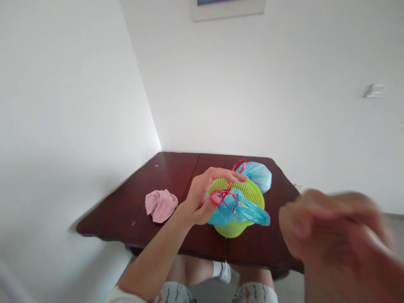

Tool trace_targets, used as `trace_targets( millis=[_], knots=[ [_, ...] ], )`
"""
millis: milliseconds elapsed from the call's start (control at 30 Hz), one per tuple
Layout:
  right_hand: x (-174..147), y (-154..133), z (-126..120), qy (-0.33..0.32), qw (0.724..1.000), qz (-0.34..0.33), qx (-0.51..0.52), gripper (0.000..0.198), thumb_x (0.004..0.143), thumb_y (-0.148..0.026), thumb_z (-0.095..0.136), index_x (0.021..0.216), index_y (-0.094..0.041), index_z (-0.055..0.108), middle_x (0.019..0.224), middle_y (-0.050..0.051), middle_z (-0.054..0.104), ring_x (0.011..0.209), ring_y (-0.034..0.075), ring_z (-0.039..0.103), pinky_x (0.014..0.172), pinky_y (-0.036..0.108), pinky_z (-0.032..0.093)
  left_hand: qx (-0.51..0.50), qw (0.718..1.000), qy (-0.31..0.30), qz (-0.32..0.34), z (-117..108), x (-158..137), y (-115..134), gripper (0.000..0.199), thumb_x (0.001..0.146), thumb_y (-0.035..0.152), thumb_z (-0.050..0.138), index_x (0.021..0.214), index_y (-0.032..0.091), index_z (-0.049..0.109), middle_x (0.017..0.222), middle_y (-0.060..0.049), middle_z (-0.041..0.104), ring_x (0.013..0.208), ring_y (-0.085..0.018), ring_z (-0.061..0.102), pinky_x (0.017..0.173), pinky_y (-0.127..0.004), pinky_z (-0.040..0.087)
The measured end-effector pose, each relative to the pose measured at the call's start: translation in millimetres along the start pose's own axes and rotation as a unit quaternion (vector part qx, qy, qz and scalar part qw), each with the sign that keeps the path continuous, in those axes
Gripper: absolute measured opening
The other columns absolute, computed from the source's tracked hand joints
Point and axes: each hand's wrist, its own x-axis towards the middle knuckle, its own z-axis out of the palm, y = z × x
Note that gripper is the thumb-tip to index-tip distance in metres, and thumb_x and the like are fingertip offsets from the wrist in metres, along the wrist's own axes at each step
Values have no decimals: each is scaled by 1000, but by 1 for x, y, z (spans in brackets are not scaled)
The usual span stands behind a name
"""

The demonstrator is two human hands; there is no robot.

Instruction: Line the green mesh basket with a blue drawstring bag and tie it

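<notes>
My left hand (206, 191) reaches over a lime-green plastic basket (229, 231), its thumb and fingers apart. Beside the thumb, a red ribbon (224, 193) is tied in a bow around the gathered neck of a blue plastic bag (221, 216). This bag lies in the basket and hangs partly over its rim; its contents cannot be made out. My right hand (334, 227) is close to the camera at the right, away from the basket and blurred by motion. Its fingers look curled closed, and whatever they may hold is hidden.
A second blue bag (260, 174) with a red ribbon lies behind the basket. To the left is a crumpled pink cloth (161, 205). All rest on a dark red-brown wooden table (126, 206) against white walls. My legs are below its front edge.
</notes>
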Motion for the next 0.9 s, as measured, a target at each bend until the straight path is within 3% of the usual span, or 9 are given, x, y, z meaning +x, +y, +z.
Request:
trace_targets(
  millis=[33,100,200,300,400,500,633,767,900],
  knots=[
    [16,3,11,35,998,25,44,43,123,-66,49,124,-40,84,82,6,67,60,22,58,52,38,48,-23,1000,-9,-6,2,-1,-1,57,119,73,61,143,24,78,144,-20,86,139,-41,82,121,-60,64],
    [42,14,34,-44,993,102,49,45,114,-72,71,111,-30,85,76,3,63,61,19,54,52,33,43,-46,998,-41,-30,4,-3,-4,61,117,73,66,153,24,74,153,-21,82,147,-43,78,127,-61,62],
    [59,37,60,-129,967,174,134,66,107,-85,74,81,-24,73,58,-5,45,51,12,34,47,27,27,-29,994,-89,-46,4,0,-8,73,114,76,70,165,23,70,161,-23,77,154,-45,73,132,-60,58],
    [58,54,67,-92,942,228,230,72,102,-85,81,70,-24,61,51,-9,35,46,8,22,45,25,16,-8,994,-111,0,5,4,-17,81,114,80,66,171,24,66,173,-22,69,166,-44,63,144,-62,45],
    [55,69,60,1,926,254,279,66,98,-82,88,76,-24,64,53,-10,38,44,7,22,42,24,18,30,992,-96,75,5,-1,-26,69,120,75,59,165,24,69,180,-18,64,175,-39,53,150,-61,32],
    [56,96,43,117,949,234,179,67,99,-87,84,81,-25,68,56,-9,40,47,9,26,44,26,19,55,991,-52,109,2,-21,-31,60,124,75,49,125,24,82,143,-12,87,149,-32,73,136,-52,48],
    [58,147,14,224,951,164,-135,84,95,-103,69,67,-26,55,57,-4,40,56,13,34,52,32,24,65,993,-19,95,-5,-57,-31,51,128,60,51,101,23,73,100,-6,84,100,-22,76,104,-40,58],
    [56,171,-1,112,948,235,-184,90,91,-113,55,66,-27,56,55,-2,44,54,16,38,53,34,28,46,996,-61,-34,-10,-83,-34,60,127,69,44,96,22,66,97,-6,75,91,-20,70,87,-35,54],
    [45,148,16,-93,948,281,-114,82,106,-100,49,90,-25,75,70,3,67,66,22,62,66,36,52,109,976,-91,-166,-11,-95,-38,45,124,66,57,117,24,71,118,-10,77,113,-26,73,101,-40,57]
  ],
)
